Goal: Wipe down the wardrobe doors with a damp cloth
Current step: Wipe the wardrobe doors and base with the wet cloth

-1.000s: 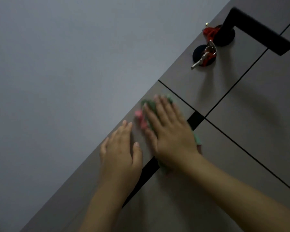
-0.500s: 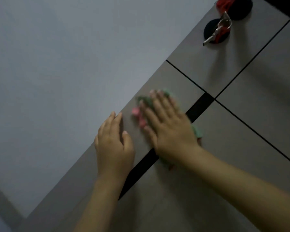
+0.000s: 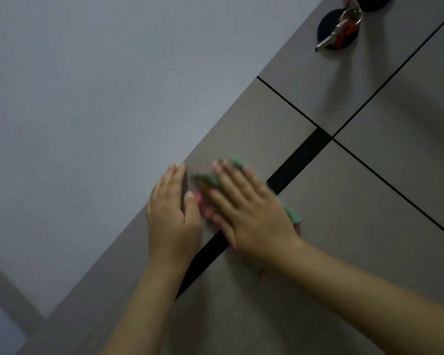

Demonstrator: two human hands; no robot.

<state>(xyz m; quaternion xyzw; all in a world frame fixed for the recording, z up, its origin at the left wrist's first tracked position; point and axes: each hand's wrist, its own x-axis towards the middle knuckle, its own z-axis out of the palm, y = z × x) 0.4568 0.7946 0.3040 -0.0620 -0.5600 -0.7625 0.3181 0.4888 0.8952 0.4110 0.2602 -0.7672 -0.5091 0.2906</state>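
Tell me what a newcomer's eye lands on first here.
The right hand at centre, pressed flat on a green and pink cloth against the grey wardrobe door. The left hand rests flat on the door beside it. At the top right, a key with a red tag hangs from a black round lock.

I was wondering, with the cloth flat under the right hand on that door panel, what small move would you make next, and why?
Probably slide the right hand, fingers straight and pressing the cloth, up the door panel toward the keys. The cloth covers only a small patch by the dark gap, and much grey surface lies bare above it. The left hand rests flat at the panel's edge and could stay to steady.
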